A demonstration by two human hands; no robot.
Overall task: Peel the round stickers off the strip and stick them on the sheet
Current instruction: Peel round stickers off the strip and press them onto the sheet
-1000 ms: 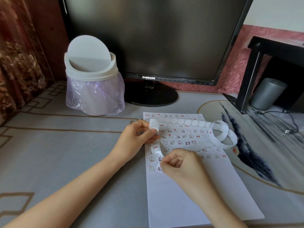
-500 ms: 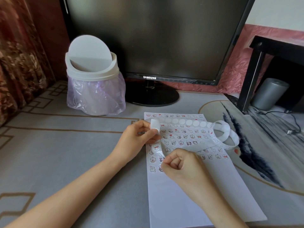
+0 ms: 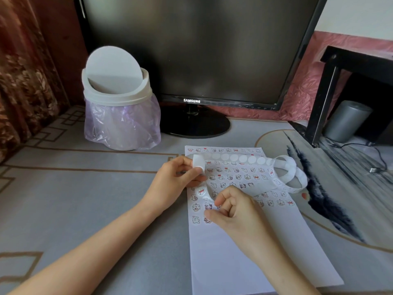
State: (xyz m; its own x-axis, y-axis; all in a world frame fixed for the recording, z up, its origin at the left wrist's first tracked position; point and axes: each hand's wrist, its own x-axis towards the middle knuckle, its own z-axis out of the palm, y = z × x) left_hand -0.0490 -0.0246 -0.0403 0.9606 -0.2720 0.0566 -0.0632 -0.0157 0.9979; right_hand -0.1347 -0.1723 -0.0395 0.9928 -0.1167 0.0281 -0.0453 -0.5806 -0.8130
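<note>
My left hand (image 3: pixel 176 179) pinches the strip (image 3: pixel 234 158) between thumb and forefinger, at the fold where the strip turns over, just above the far left corner of the sheet (image 3: pixel 244 262). From that fold the strip runs right along the sheet's far edge, its round positions showing blank white. It coils into loose loops past the sheet's far right corner. A second run of the strip curves from my left hand toward my right hand (image 3: pixel 236 211).

My right hand has its fingers curled, with thumb and forefinger tips drawn together near the sheet's left edge. I cannot tell what, if anything, sits between them.

Round stickers (image 3: pixel 234 177) in rows cover the sheet's far half. The sheet lies flat on the desk (image 3: pixel 95 199), right of centre. A swing-lid bin (image 3: pixel 119 103) and a monitor (image 3: pixel 191 50) stand at the desk's far edge.
</note>
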